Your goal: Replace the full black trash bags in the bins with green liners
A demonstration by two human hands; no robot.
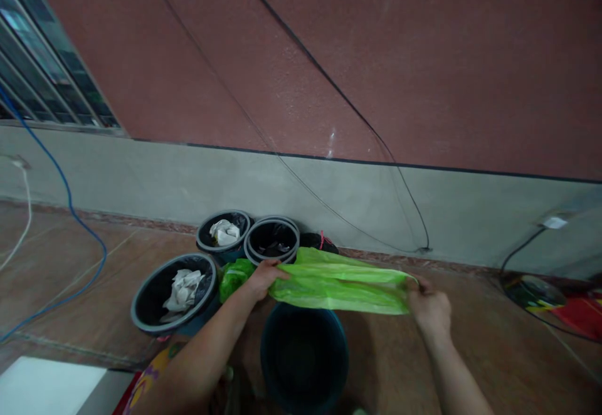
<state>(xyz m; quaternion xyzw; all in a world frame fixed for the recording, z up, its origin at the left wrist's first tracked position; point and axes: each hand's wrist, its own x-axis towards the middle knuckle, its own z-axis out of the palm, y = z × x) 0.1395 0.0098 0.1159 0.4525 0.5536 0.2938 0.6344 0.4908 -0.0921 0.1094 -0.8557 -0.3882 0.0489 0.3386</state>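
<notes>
A light green plastic bag (338, 280) is stretched sideways between my two hands. My left hand (266, 279) is closed on its left end, and my right hand (429, 307) grips its right end. Below the bag, a dark blue bin (266, 355) stands on the floor, its inside in shadow with no liner visible. Just left of my left hand lies a crumpled green plastic bundle (235, 276). Parts of the fingers on both hands are hidden by the bag or blurred.
Along the wall stand a lined bin with white waste (203, 239) and stacked bins (297, 239). Another lined bin (136, 311) is nearer on the left. A blue cable (70, 195) crosses the floor at left. A black cable (502, 271) and red item (580, 316) lie right.
</notes>
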